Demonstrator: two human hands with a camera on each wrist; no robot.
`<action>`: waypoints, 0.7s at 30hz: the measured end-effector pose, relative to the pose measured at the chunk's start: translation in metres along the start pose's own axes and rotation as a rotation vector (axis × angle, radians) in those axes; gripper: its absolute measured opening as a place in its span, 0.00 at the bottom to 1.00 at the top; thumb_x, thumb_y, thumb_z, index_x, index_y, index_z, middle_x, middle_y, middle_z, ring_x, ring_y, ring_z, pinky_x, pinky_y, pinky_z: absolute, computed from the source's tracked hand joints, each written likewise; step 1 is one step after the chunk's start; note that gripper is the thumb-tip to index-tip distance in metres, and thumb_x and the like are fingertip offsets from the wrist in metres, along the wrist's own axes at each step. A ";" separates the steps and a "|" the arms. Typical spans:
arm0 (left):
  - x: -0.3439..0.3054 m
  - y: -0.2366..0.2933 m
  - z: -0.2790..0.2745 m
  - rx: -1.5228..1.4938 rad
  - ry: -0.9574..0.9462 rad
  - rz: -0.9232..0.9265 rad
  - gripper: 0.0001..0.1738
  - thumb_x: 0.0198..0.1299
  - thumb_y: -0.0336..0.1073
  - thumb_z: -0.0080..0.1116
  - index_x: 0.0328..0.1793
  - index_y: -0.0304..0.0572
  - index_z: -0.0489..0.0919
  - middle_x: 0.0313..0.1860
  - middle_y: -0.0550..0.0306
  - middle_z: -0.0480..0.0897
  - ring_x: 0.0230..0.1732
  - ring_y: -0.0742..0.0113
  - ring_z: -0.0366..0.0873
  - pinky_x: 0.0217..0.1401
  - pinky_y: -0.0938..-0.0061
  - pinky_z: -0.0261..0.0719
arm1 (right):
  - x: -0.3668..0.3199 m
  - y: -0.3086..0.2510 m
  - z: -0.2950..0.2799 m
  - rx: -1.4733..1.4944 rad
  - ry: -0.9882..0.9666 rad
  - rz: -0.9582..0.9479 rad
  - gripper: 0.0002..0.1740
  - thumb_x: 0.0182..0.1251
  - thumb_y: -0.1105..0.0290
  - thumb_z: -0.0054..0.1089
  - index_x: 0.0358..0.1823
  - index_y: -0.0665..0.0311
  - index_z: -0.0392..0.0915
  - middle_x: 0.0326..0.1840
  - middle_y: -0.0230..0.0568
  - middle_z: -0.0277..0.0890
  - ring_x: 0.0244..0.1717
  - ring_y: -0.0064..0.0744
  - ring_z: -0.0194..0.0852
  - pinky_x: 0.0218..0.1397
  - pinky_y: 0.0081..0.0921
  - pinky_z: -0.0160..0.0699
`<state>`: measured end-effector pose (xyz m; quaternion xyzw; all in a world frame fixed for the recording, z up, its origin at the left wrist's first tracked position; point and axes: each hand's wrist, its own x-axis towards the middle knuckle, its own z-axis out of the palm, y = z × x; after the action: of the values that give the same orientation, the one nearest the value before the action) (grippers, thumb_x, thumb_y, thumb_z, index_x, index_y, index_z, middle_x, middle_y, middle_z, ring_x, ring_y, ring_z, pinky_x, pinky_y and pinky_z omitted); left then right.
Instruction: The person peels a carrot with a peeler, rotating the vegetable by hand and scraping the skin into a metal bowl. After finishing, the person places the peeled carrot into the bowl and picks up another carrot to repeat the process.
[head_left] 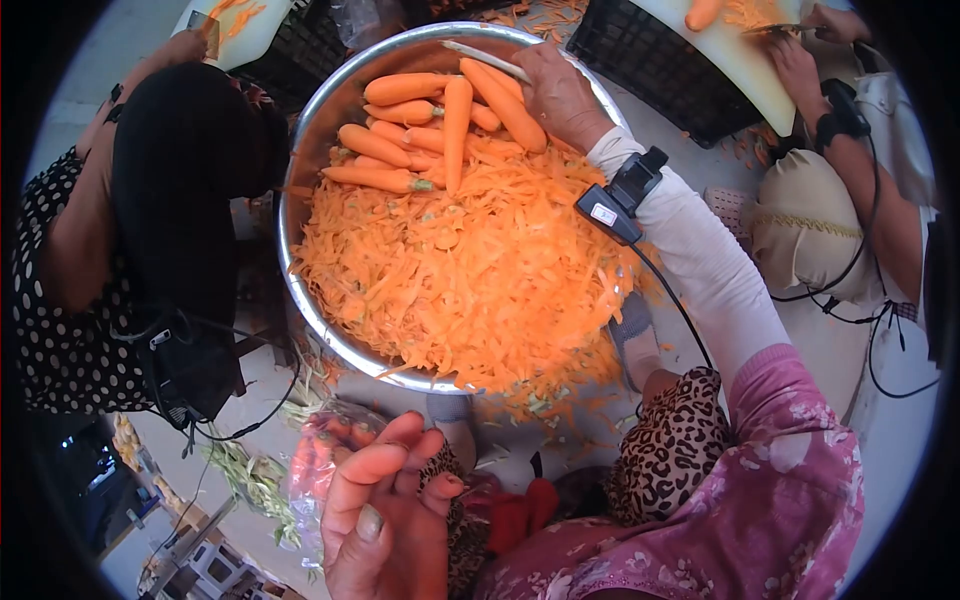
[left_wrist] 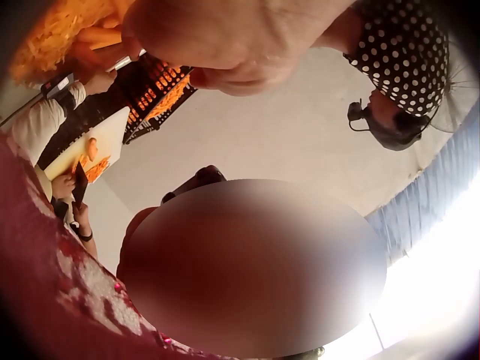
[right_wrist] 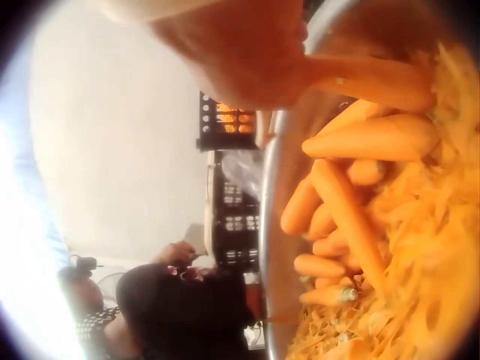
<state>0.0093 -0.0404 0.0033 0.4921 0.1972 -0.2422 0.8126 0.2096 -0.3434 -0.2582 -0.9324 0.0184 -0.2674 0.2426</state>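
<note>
In the head view my right hand (head_left: 565, 95) is at the far right rim of a large metal basin (head_left: 292, 215), its fingers round a slim pale stick-like tool (head_left: 485, 60). Its exact kind I cannot tell. Whole peeled carrots (head_left: 457, 135) lie beside that hand, on a deep heap of orange carrot peelings (head_left: 450, 270). One carrot (right_wrist: 375, 81) lies right at the hand in the right wrist view. My left hand (head_left: 390, 520) is held palm up, short of the basin's near side, fingers loosely bent and holding nothing.
A bag of carrots (head_left: 325, 450) and green tops (head_left: 260, 490) lie at the lower left. Other people work at cutting boards (head_left: 735, 50) on black crates (head_left: 660, 70); one wears a dark headscarf (head_left: 180, 220) at the left. Peelings litter the floor by my feet.
</note>
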 end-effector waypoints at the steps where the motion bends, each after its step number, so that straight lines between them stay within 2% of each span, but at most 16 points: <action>1: 0.000 0.002 0.003 -0.012 -0.033 -0.016 0.26 0.64 0.41 0.53 0.64 0.34 0.67 0.67 0.44 0.67 0.66 0.54 0.65 0.66 0.62 0.64 | 0.005 -0.010 0.001 0.039 -0.102 0.002 0.09 0.59 0.72 0.55 0.40 0.63 0.77 0.39 0.50 0.77 0.38 0.53 0.76 0.44 0.41 0.76; 3: -0.001 -0.002 -0.008 -0.002 -0.011 -0.012 0.27 0.61 0.42 0.57 0.62 0.34 0.70 0.67 0.41 0.66 0.67 0.53 0.65 0.63 0.60 0.68 | 0.008 -0.040 0.003 0.167 -0.387 0.172 0.07 0.59 0.71 0.54 0.36 0.66 0.77 0.36 0.50 0.78 0.37 0.53 0.76 0.43 0.41 0.75; 5: 0.001 -0.002 -0.009 0.008 0.013 -0.004 0.28 0.58 0.44 0.60 0.60 0.33 0.72 0.68 0.39 0.65 0.67 0.53 0.66 0.60 0.58 0.71 | 0.007 -0.046 0.034 0.228 -0.515 0.067 0.09 0.57 0.73 0.54 0.38 0.63 0.80 0.39 0.51 0.79 0.40 0.54 0.78 0.44 0.41 0.78; 7: 0.002 0.001 -0.001 -0.097 0.056 0.017 0.23 0.58 0.35 0.59 0.58 0.32 0.72 0.63 0.40 0.70 0.58 0.55 0.74 0.52 0.64 0.76 | 0.004 -0.056 0.057 0.157 -0.564 0.099 0.10 0.57 0.73 0.54 0.39 0.62 0.80 0.39 0.52 0.80 0.41 0.54 0.79 0.44 0.42 0.78; 8: 0.003 0.003 -0.001 -0.093 0.054 0.019 0.23 0.58 0.35 0.59 0.58 0.32 0.72 0.63 0.40 0.70 0.58 0.55 0.74 0.52 0.64 0.76 | 0.001 -0.058 0.070 0.081 -0.615 0.132 0.10 0.56 0.73 0.54 0.39 0.62 0.80 0.39 0.53 0.80 0.41 0.54 0.80 0.44 0.42 0.79; 10: 0.003 0.008 -0.003 -0.040 -0.035 -0.024 0.26 0.63 0.41 0.54 0.63 0.35 0.68 0.67 0.43 0.66 0.66 0.54 0.65 0.65 0.63 0.65 | -0.008 -0.064 0.087 0.068 -0.582 0.198 0.11 0.56 0.73 0.54 0.41 0.61 0.80 0.39 0.54 0.80 0.43 0.54 0.79 0.45 0.43 0.79; 12: 0.004 0.012 -0.002 -0.039 -0.034 -0.031 0.26 0.63 0.41 0.55 0.63 0.35 0.68 0.67 0.43 0.67 0.66 0.54 0.65 0.64 0.63 0.66 | -0.011 -0.067 0.097 0.053 -0.550 0.258 0.12 0.56 0.73 0.54 0.42 0.61 0.80 0.39 0.55 0.80 0.44 0.54 0.79 0.46 0.43 0.79; 14: 0.005 0.013 -0.003 -0.041 -0.031 -0.045 0.26 0.62 0.41 0.55 0.63 0.35 0.69 0.67 0.44 0.67 0.65 0.53 0.66 0.63 0.63 0.66 | -0.014 -0.067 0.102 0.107 -0.646 0.363 0.13 0.56 0.71 0.54 0.44 0.60 0.80 0.41 0.55 0.80 0.46 0.53 0.79 0.48 0.43 0.79; 16: 0.006 0.013 -0.003 -0.042 -0.014 -0.037 0.26 0.62 0.41 0.56 0.62 0.35 0.69 0.66 0.44 0.67 0.65 0.53 0.66 0.63 0.63 0.66 | -0.017 -0.063 0.116 0.089 -0.625 0.385 0.14 0.56 0.70 0.54 0.45 0.58 0.80 0.41 0.56 0.79 0.46 0.53 0.79 0.49 0.43 0.79; 18: 0.006 0.012 -0.004 -0.042 -0.018 -0.041 0.26 0.62 0.41 0.56 0.62 0.35 0.69 0.66 0.44 0.67 0.65 0.53 0.66 0.63 0.63 0.66 | -0.017 -0.061 0.118 0.230 -0.583 0.522 0.19 0.57 0.67 0.57 0.52 0.58 0.76 0.39 0.56 0.79 0.43 0.53 0.78 0.48 0.42 0.76; 21: 0.006 0.012 -0.004 -0.050 -0.016 -0.049 0.26 0.62 0.41 0.56 0.62 0.35 0.69 0.66 0.44 0.67 0.65 0.53 0.66 0.63 0.64 0.66 | -0.014 -0.063 0.103 0.330 -0.555 0.470 0.23 0.56 0.65 0.61 0.55 0.59 0.75 0.41 0.55 0.80 0.44 0.50 0.79 0.50 0.38 0.75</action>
<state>0.0208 -0.0328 0.0065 0.4645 0.2090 -0.2609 0.8201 0.2438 -0.2399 -0.3116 -0.8881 0.1220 0.0578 0.4394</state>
